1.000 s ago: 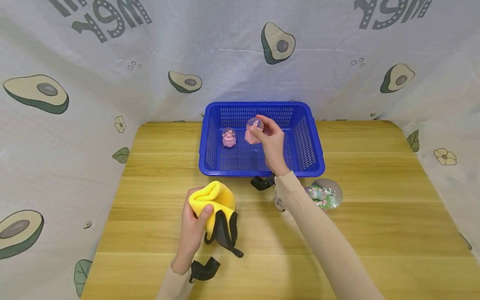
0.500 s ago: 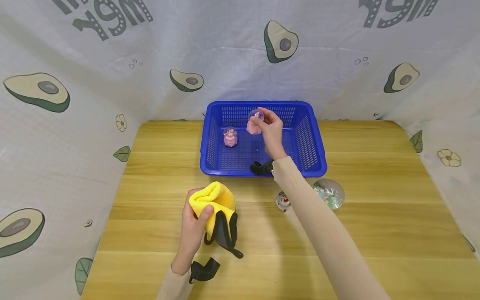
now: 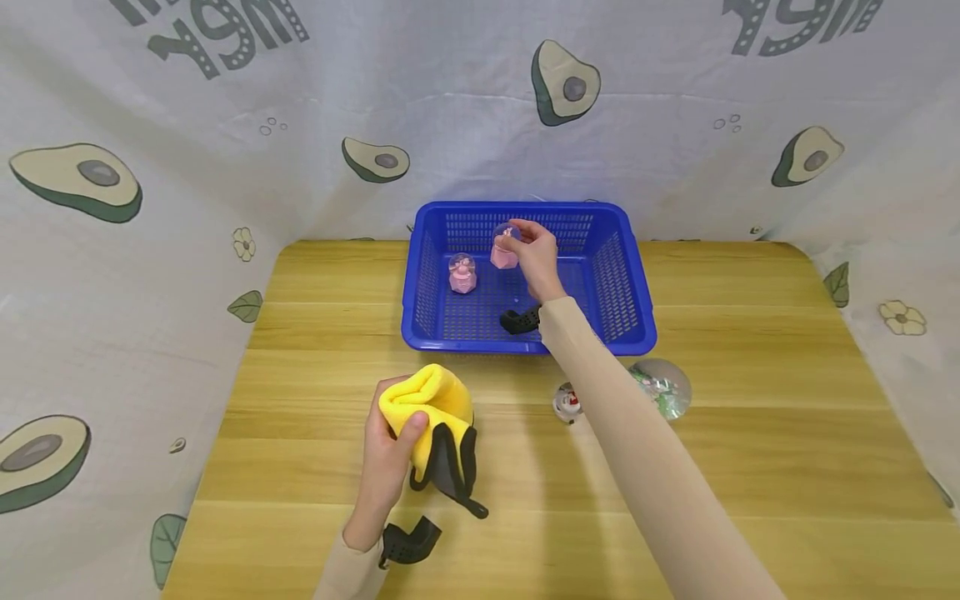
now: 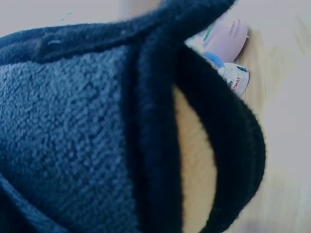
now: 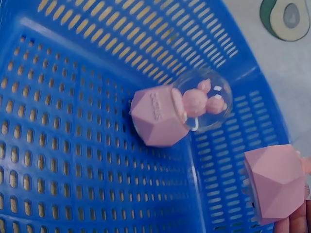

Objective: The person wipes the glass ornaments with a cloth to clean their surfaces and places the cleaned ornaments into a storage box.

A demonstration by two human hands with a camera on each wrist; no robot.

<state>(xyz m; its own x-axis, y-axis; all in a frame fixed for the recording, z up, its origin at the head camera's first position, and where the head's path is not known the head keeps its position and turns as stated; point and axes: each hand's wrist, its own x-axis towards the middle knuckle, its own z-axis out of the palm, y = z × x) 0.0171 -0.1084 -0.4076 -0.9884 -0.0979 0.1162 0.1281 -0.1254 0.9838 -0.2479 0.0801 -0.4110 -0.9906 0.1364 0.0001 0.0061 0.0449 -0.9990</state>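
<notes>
Yellow cloth (image 3: 430, 404) is gripped in the left hand (image 3: 386, 450); the right hand (image 3: 538, 257) pinches one pink snow globe (image 3: 503, 254) over the basket (image 3: 465, 344) floor.

- We hold a small, faceted pink-based snow globe (image 3: 502, 257) roughly upright over the blue basket (image 3: 480, 345).
- We grip a bunched yellow-and-grey cloth (image 3: 431, 400), black-edged, nearer us.

A yellowish wooden table (image 3: 765, 417) is filling the lower frame and is carrying a rectangular blue plastic basket (image 3: 641, 333) at centre; lower right of centre, a small white-based snow globe (image 3: 566, 404) and a larger clear-domed snow globe (image 3: 667, 385) are resting.
</notes>
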